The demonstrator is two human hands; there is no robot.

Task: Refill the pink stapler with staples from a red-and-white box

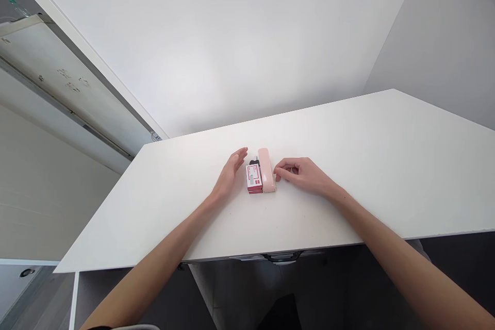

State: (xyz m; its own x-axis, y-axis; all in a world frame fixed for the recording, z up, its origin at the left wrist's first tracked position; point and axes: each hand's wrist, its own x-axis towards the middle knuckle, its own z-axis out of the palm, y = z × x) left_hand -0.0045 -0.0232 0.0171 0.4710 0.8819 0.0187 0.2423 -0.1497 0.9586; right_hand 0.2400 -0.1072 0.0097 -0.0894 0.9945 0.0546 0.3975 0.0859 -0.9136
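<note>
Near the middle of the desk lies a long pink case-like object (pixel 266 170), rounded at its far end; its exact kind I cannot tell. Against its left side sit small red-and-white boxes (pixel 254 176), apparently stacked. Behind them a black binder clip (pixel 254 162) partly shows. My left hand (pixel 231 170) rests on its edge just left of the boxes, fingers stretched out and holding nothing. On the other side, my right hand (pixel 297 171) has curled fingers, with thumb and fingertips at the pink object's right edge. A small pale bit shows there; what they pinch is hidden.
The white desk (pixel 348 149) spreads around the items, with a white wall (pixel 240 46) behind it. Below the front edge a dark handle (pixel 281 257) sticks out. Shelving or panels (pixel 69 93) stand at the left.
</note>
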